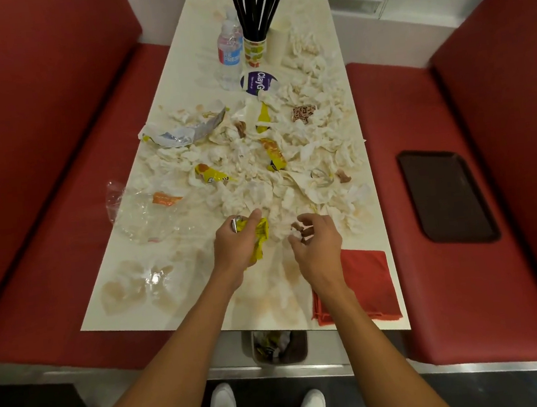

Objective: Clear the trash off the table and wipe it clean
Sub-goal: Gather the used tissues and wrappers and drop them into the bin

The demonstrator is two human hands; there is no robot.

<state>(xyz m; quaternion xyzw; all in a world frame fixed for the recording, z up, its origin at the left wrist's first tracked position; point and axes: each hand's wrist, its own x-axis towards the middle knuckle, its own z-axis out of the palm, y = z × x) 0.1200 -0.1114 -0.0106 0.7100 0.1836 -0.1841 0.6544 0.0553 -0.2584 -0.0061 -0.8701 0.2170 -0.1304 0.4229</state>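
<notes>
Head view. Stands at the near end of the cream table (169, 91) with both bare arms stretched forward over it. Grips a crumpled yellow wrapper (260, 242) in the left hand (237, 248), fingers curled tight round it, thumb on top, a bit of silver foil showing at the knuckles. Holds the right hand (319, 244) just beside, palm down, fingers hooked inward and pinching a small white tissue scrap (296, 232) just over the litter.

Faces a heap of crumpled white tissues (252, 191) spread across the middle of the table, too many to count. Among them: three more yellow wrappers (211, 174), one torn silver snack bag (186, 130), one clear plastic bag (139, 213) with an orange label, one blue round lid (257, 81). At the far end: one water bottle (230, 55) and two cups. Patterned cup (255, 51) packed with a bunch of upright black straws (256, 5); plain paper cup (278, 41) just beside it, contents hidden. One folded red cloth (365, 282) at the near right corner, partly hidden by the right forearm.

Below the near table edge: one trash bin (295, 346), holding yellow wrappers and white paper. One dark brown tray (447, 196) lying on the right-hand red bench (435, 285).
</notes>
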